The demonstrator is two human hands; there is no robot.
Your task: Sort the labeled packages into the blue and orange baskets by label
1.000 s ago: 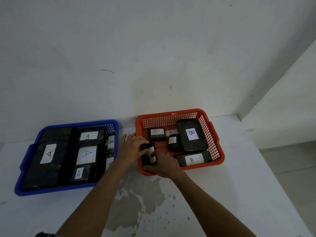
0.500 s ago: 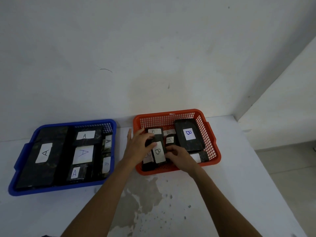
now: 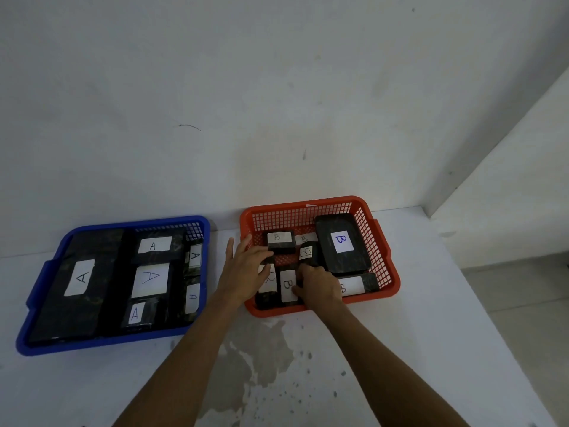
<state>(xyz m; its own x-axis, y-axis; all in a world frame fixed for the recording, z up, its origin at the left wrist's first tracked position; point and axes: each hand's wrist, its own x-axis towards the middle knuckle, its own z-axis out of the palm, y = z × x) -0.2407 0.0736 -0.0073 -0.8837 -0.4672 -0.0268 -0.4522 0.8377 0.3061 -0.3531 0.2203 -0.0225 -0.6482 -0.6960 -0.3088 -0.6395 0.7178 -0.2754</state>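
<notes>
Your left hand (image 3: 246, 272) sits at the left edge of the orange basket (image 3: 391, 291), lower centre of the frame. Its fingers are spread and lie flat on a black package (image 3: 267, 295) in the basket's near-left corner, covering part of that package's label; the hand is not clasped around it. Your right hand (image 3: 320, 286) rests just right of it, fingers curled against the right edge of the upright B package (image 3: 288, 286). Whether this hand pinches that package or only pushes on it cannot be told.

The orange basket holds only B-labelled packages: a small one (image 3: 279, 241) at the back left, a large one (image 3: 341, 243) at the back right, a low one (image 3: 358, 283) along the near wall, and a small one (image 3: 308, 252) in the middle whose label is hard to read.

The blue basket (image 3: 37, 306) sits at the lower left of the frame, well apart from both hands. It is packed with A-labelled packages, the largest (image 3: 78, 278) along its left side.

Both baskets stand on a white table (image 3: 431, 349) against a white wall (image 3: 277, 87).
</notes>
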